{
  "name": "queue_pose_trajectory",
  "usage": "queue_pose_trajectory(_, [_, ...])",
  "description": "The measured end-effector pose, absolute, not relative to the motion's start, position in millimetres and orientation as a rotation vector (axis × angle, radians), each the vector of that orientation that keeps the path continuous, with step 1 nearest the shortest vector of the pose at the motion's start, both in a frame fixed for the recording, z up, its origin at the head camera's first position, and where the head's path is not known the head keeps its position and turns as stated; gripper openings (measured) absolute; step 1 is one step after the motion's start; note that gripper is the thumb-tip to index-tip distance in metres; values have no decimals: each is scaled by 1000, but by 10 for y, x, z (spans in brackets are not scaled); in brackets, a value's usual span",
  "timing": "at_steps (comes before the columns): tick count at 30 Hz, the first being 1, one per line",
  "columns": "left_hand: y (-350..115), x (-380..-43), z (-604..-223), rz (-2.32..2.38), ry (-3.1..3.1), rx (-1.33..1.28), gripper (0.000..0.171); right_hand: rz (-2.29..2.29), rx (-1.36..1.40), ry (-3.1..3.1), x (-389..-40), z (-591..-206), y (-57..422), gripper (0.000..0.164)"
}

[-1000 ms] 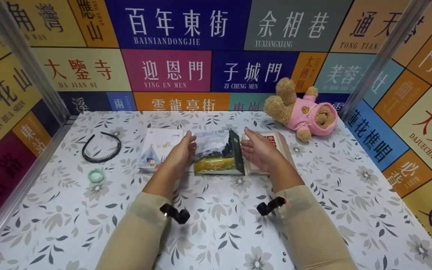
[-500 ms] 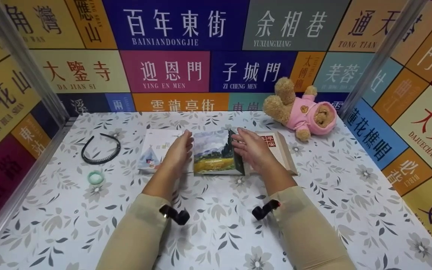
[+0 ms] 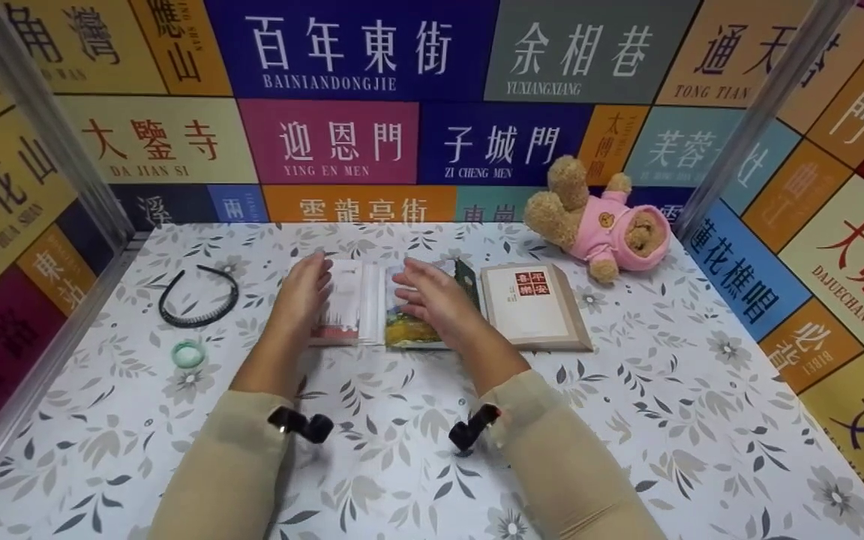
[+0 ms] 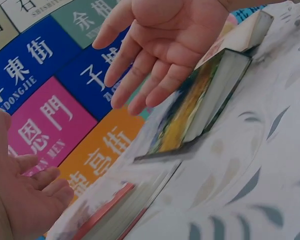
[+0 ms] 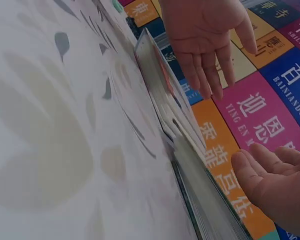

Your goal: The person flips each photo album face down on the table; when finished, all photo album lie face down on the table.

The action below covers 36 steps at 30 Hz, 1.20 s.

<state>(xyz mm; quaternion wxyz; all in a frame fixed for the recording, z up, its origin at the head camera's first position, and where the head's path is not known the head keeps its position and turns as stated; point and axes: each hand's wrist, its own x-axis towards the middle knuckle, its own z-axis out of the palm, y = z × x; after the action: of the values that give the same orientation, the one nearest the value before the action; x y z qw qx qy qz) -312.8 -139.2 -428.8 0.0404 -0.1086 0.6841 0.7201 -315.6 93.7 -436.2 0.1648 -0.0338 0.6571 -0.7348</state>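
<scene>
The left grip (image 3: 301,296) is open and holds nothing, its fingers loosely extended above the left side of the left book (image 3: 340,300); half a second ago it stood farther right, at the gap between that book and the middle one. The right grip (image 3: 436,300) is open and bare too, palm turned toward the other, and has moved left from the spine of the middle book (image 3: 409,334) to a place above its cover. It hides most of the painted trees, leaving yellow field at the near edge.

The right book (image 3: 529,315), partly covered before, now shows its whole pale front with the red square. On the left book the tent is now hidden, and the right part of the cover has come into view. All three books lie in the same row on the tabletop (image 3: 379,465). The teddy bear (image 3: 616,229) far right, the headband (image 3: 196,323) and the bracelet (image 3: 189,365) at left have stayed put.
</scene>
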Motion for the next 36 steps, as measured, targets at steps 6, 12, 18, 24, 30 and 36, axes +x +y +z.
queue_pose_trajectory(6, [-1722, -3021, -4271, 2284, 2146, -280, 69, -2098, -85, 1842, -3118, -4402, 529, 54])
queue_pose_trajectory(12, [-1979, -2990, -4296, 2319, 2127, -303, 69, -2102, -73, 1834, -3083, -4423, 280, 58])
queue_pose_trajectory(18, [-2059, -3008, -4361, 2284, 2116, -363, 69, -2058, -117, 1956, -3034, -4504, 204, 59])
queue_pose_trajectory(24, [-2049, -3021, -4445, 2103, 2202, -421, 68, -1991, -163, 1992, -2978, -4555, 201, 66])
queue_pose_trajectory(30, [-2070, -3042, -4559, 1867, 2344, -434, 67, -1973, -141, 1997, -2955, -4574, 210, 70])
queue_pose_trajectory(36, [-2077, -3063, -4616, 1802, 2332, -346, 72, -1939, -142, 1979, -2964, -4581, 225, 72])
